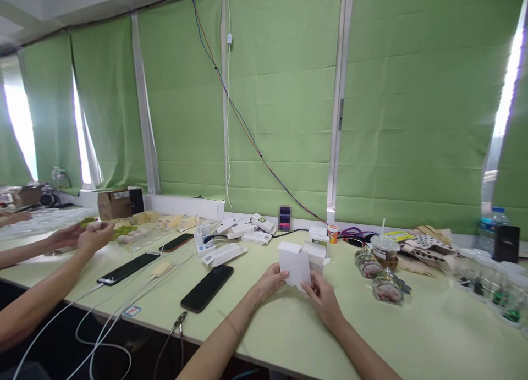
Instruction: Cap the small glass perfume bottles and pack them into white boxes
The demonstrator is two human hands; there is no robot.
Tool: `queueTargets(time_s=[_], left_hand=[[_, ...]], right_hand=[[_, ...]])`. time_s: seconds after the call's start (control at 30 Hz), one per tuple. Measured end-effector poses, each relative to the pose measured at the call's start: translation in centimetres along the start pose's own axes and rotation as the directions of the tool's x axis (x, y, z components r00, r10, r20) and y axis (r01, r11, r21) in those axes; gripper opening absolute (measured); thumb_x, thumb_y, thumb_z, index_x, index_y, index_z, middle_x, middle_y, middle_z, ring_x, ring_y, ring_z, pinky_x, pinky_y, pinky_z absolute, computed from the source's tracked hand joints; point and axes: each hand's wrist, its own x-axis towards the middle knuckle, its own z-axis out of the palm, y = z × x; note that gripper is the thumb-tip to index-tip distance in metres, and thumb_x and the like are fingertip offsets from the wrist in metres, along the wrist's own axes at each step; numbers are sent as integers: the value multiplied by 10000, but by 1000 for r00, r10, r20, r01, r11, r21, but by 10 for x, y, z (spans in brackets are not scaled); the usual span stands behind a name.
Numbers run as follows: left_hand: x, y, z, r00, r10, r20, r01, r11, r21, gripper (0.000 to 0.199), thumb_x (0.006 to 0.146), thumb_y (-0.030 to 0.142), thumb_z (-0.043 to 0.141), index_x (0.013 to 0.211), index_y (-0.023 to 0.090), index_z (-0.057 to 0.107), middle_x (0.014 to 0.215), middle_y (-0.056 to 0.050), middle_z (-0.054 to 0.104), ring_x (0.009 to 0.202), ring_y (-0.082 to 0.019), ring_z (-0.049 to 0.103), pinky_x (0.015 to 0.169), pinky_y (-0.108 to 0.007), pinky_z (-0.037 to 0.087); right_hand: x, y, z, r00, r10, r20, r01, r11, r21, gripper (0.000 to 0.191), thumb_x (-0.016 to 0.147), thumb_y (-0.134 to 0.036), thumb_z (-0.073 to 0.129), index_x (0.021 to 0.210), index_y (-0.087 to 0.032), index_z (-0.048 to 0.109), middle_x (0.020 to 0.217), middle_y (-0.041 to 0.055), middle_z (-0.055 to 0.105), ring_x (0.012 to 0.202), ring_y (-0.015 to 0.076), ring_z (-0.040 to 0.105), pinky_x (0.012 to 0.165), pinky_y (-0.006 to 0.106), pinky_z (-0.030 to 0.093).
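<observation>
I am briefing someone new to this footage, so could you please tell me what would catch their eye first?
First, the small white box at centre, held above the pale green table by the left hand and right hand. Then the green blinds filling the back wall, and three black phones lying left of the box.

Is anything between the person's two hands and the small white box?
Nothing visible. The left hand and right hand both already grip the small white box directly, raised just above the table.
</observation>
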Motion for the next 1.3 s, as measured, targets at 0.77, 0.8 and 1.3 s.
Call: queueTargets(time_s=[0.77,0.8,1.3], left_hand=[[-3,9,8,1000,-18,-5,19,986,164,507,459,55,762,955,147,710,893,-60,728,878,-220,615,777,-283,438],[-4,9,9,1000,-24,-1,24,989,145,534,452,55,776,972,154,705,911,-62,728,889,-222,618,790,-288,442],[-7,2,-3,979,-130,157,138,990,-42,562,551,131,816,1087,150,647,1085,-121,681,1044,-281,604,919,-436,459]], right_hand=[[1,12,-2,992,-120,-30,117,990,-78,440,899,-282,432,1336,-245,390,1204,76,598,940,202,621,813,328,513],[1,12,-1,990,-139,-9,137,986,-93,452,908,-276,412,1358,-253,373,1261,74,568,1043,210,592,867,334,497],[0,20,0,976,-199,-92,178,965,-193,439,895,-301,468,1322,-202,441,1219,116,622,1047,235,626,835,356,533]])
